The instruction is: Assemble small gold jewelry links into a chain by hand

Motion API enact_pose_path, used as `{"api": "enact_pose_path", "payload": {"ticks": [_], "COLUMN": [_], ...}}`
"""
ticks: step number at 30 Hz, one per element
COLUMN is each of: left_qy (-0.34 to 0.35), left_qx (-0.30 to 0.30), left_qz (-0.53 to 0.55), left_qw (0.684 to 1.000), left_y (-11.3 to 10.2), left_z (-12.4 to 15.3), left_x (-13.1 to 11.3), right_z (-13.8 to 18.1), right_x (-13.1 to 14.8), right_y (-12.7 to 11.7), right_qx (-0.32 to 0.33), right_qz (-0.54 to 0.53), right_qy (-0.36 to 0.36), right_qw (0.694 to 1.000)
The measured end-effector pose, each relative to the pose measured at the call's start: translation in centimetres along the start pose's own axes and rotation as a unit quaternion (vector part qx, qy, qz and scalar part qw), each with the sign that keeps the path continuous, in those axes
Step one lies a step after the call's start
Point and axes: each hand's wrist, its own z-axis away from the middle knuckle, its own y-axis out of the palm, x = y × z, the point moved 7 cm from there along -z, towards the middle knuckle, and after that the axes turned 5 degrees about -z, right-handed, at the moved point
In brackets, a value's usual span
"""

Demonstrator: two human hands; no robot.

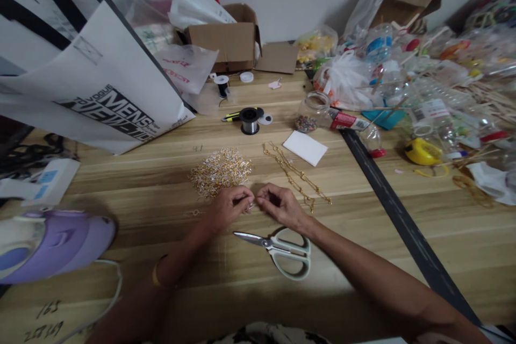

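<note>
The wood-grain surface [358, 247] carries everything near the hands. A large white printed shopping bag [116, 86] stands at the far left, well apart from both hands. Open-bladed scissors [290, 251] lie on the near side of the right hand, their tips pointing left. A loose heap of gold and silvery jewelry findings [221, 172] spreads just beyond the left hand [228, 207], close to its knuckles. The left hand has thumb and forefinger pinched together; the right hand [281, 205], just beside it, also has its thumb and forefinger together, though whatever may be in that pinch is too small to tell. Gold-colored chains [298, 174] stretch along the surface just beyond the right hand. Farther back are a clear jar of multicolored beads [310, 113], a blank white card [305, 148] and a spool of silvery wire [249, 121]. Smallest is a silvery metal piece [250, 207], showing just under the left hand's fingertips, between the two hands.
</note>
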Motion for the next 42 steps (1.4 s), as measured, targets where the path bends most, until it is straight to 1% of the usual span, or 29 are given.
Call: {"api": "enact_pose_path", "payload": {"ticks": [4,11,16,21,26,30,34,37,42], "left_qy": [0.000,0.015,0.018,0.005,0.000,-0.010,-0.020,-0.011,-0.003], "left_qx": [0.004,0.007,0.011,0.015,0.009,0.008,0.021,0.018,0.025], "left_qz": [0.001,0.037,0.040,0.028,0.009,0.000,-0.010,-0.037,-0.085], "left_qw": [1.000,0.999,0.999,0.999,1.000,1.000,1.000,0.999,0.996], "left_y": [0.2,0.7,1.0,1.1,1.0,0.9,0.9,0.7,0.9], "left_z": [0.0,-0.2,-0.1,0.1,0.2,0.2,0.2,0.2,0.4], "left_x": [-0.1,0.1,-0.2,-0.6,0.0,0.5,0.5,0.4,0.3], "right_z": [0.0,-0.1,-0.1,-0.1,-0.1,-0.1,-0.1,-0.1,-0.1], "right_x": [-0.4,-0.8,-0.6,-0.3,-0.2,-0.2,-0.6,-0.7,-0.6], "right_y": [0.1,0.4,0.3,0.3,0.3,0.1,0.1,0.0,0.0], "right_qx": [0.002,0.022,0.014,0.023,0.025,0.014,0.009,0.000,0.001], "right_qz": [-0.016,-0.056,-0.038,-0.010,0.020,0.040,0.037,0.027,0.003], "right_qy": [0.008,0.017,0.011,0.006,-0.008,-0.026,-0.003,0.012,0.014], "right_qw": [1.000,0.998,0.999,1.000,0.999,0.999,0.999,1.000,1.000]}}
